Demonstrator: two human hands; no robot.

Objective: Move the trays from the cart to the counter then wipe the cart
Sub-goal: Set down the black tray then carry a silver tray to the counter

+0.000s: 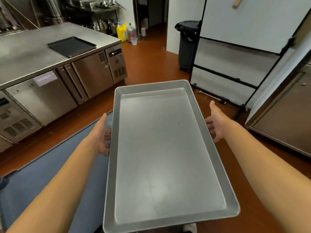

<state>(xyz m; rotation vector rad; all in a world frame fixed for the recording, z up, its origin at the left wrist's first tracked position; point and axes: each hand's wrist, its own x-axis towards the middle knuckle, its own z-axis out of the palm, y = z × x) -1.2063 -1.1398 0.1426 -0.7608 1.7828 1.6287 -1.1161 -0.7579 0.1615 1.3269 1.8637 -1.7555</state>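
A large silver metal tray (165, 148) is held level in front of me, above the floor. My left hand (102, 137) grips its left long rim, fingers under the edge. On the opposite long rim, my right hand (215, 123) holds the tray the same way. A dark tray (71, 46) lies flat on the steel counter (25, 52) at the upper left. The blue-grey top of the cart (50, 174) shows below my left arm.
Steel under-counter fridges (67, 91) line the left. A black bin (186, 44) stands by the doorway. A black-framed rack (235, 71) and a steel unit (286, 118) are on the right. Bottles and a yellow jug (122, 32) sit on the red floor.
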